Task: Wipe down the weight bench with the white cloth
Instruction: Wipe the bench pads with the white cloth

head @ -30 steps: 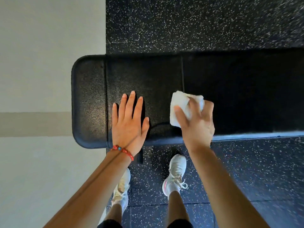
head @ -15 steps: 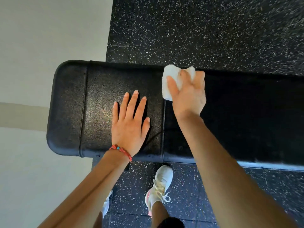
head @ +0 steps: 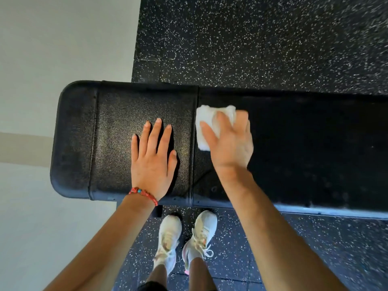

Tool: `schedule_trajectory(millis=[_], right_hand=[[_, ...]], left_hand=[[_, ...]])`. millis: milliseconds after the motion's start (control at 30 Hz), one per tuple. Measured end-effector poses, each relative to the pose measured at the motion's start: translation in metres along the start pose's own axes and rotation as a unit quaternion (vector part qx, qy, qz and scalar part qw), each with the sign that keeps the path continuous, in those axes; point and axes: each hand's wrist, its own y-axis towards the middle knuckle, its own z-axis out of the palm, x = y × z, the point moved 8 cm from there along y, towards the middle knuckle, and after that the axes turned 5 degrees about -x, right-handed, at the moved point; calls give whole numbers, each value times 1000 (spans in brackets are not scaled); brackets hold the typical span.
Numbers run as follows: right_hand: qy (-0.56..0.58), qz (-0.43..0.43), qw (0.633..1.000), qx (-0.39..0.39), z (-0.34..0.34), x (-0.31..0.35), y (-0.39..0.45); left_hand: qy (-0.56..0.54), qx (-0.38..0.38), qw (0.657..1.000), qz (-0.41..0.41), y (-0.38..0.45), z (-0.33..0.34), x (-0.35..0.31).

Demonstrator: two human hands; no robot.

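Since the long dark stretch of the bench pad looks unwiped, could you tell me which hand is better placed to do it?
Right. The right hand already grips the white cloth on the weight bench, beside that stretch. The left hand rests flat on the end section, holding nothing.

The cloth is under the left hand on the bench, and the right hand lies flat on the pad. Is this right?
Not quite: the hands are swapped. The head view shows the cloth under the right hand on the bench, while the left hand, the one with the red bracelet, lies flat on the pad.
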Motion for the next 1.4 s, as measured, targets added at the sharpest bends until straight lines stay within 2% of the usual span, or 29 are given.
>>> schedule_trajectory(millis=[167, 367, 500, 700, 767, 867, 933, 1000, 1100, 1233, 1267, 1367, 1400], right_hand=[[-30, 24, 999, 21, 20, -5, 51], [-2, 42, 999, -22, -18, -32, -37], [-36, 6, 999, -28, -35, -34, -96], [-38, -13, 999, -13, -41, -43, -98], [-29, 54, 997, -36, -56, -73, -93], [-40, 191, 976, -100, -79, -119, -91], [-63, 218, 967, -119, -79, -118, -94], [-61, 189, 973, -119, -68, -91, -98], [-44, 90, 993, -62, -42, -41, -108], [-57, 37, 997, -29, -44, -43, -99], [-61, 58, 996, -34, -48, -56, -93], [-59, 195, 975, -85, -63, -94, -78], [-65, 207, 971, -96, -64, -96, -75]], left_hand=[[-8, 5, 1000, 26, -9, 3, -17], [-19, 15, 999, 28, -19, 5, -29], [-20, 27, 999, 41, -28, 7, -33], [-19, 43, 996, 73, -43, 11, -40], [-18, 47, 994, 93, -46, 10, -45], [-27, 47, 992, 111, -46, 11, -52], [-37, 47, 992, 113, -43, 12, -56], [-41, 47, 992, 113, -40, 14, -59], [-41, 50, 992, 107, -36, 15, -58], [-38, 43, 992, 112, -28, 12, -55], [-36, 38, 992, 115, -25, 11, -54], [-35, 34, 993, 109, -14, 11, -51], [-37, 35, 993, 102, -10, 11, -51]])
